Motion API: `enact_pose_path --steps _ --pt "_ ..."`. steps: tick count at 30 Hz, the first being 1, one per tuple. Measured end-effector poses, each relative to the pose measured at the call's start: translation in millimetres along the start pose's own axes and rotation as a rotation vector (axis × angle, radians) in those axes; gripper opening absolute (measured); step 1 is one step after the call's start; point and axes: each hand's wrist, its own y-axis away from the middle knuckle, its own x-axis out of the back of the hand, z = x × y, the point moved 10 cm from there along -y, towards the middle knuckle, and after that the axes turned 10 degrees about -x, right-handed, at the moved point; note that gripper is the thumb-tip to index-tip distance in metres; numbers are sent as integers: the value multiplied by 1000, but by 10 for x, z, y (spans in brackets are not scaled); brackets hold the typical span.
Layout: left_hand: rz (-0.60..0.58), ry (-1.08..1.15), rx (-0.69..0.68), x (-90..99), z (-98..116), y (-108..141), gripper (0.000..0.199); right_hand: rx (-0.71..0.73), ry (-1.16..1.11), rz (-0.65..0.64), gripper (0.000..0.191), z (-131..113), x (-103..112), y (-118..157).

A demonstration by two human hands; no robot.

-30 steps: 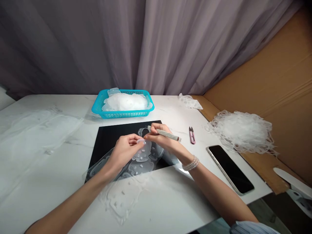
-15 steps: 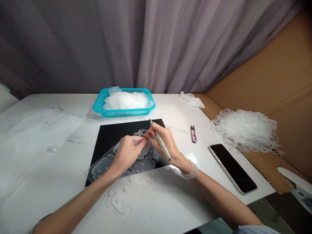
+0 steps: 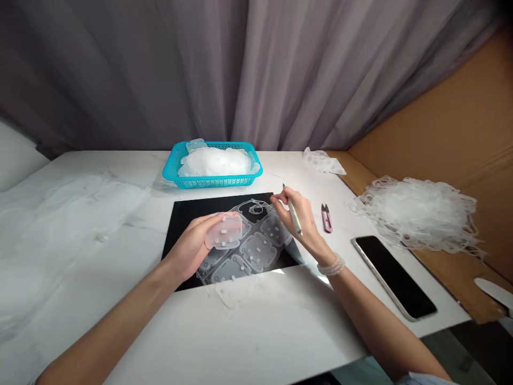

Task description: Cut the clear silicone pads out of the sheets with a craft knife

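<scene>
My left hand (image 3: 191, 248) holds a small translucent moulded piece (image 3: 223, 231) by its edge, just above a black mat (image 3: 192, 214). My right hand (image 3: 296, 214) grips a slim pen-shaped tool (image 3: 294, 215) with its pointed tip upward, and the hand sits over the far right corner of the mat. A clear plastic sheet of moulded shapes with small pegs (image 3: 252, 251) lies on the mat between my hands. A ragged cut-out ring (image 3: 256, 207) shows at the sheet's far end. The hands are apart and touch nothing else.
A turquoise basket (image 3: 212, 183) piled with translucent pieces stands beyond the mat. Pink thread snips (image 3: 326, 219), a black phone (image 3: 395, 277) and a heap of clear trimmings (image 3: 419, 214) lie to the right. Clear sheets (image 3: 68, 208) cover the table's left side.
My left hand has drawn leftward with the translucent piece, away from my right hand. My right hand has lifted and turned the tool tip-up. The moulded sheet shows more fully.
</scene>
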Motion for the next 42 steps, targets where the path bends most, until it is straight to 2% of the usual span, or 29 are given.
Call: enact_pose_path --steps 2,5,7,10,19,22,24,26,27,30,31,32,35,37,39,42 --pt "-14 59 29 -29 -18 25 29 -74 -176 -152 35 -116 -147 129" --pt "-35 122 79 -101 -42 69 32 -219 -559 -493 37 -258 -504 366" --pt "-47 149 106 -140 -51 97 33 -281 -730 -595 37 -302 -623 456" --pt "-62 184 136 -178 -60 134 35 -345 -814 -583 38 -241 -654 462" --pt "-44 240 162 -209 -55 159 39 -396 -806 -540 43 -158 -610 431" --pt "62 210 162 -86 -84 135 46 -326 -727 -396 42 -144 -474 356" --pt "180 192 172 48 -117 135 52 -231 -643 -253 42 -186 -342 332" --pt "217 219 194 91 -152 137 56 -110 -532 -174 41 -301 -280 377" --pt "191 253 207 62 -167 132 55 -53 -481 -196 41 -378 -312 422" --pt "75 334 214 -62 -169 115 42 27 -377 -413 41 -534 -543 575" --pt "65 340 205 -72 -162 112 36 18 -368 -431 41 -533 -559 584" --pt "69 339 196 -66 -157 111 30 -4 -377 -392 42 -502 -515 553" --pt "85 332 177 -56 -136 119 28 -127 -499 -203 42 -294 -292 383" --pt "54 334 181 -96 -121 130 31 -251 -611 -252 43 -134 -330 315" --pt "24 334 191 -136 -109 141 35 -362 -685 -380 44 -29 -461 316" --pt "6 339 207 -169 -104 154 38 -423 -722 -473 46 16 -561 356"
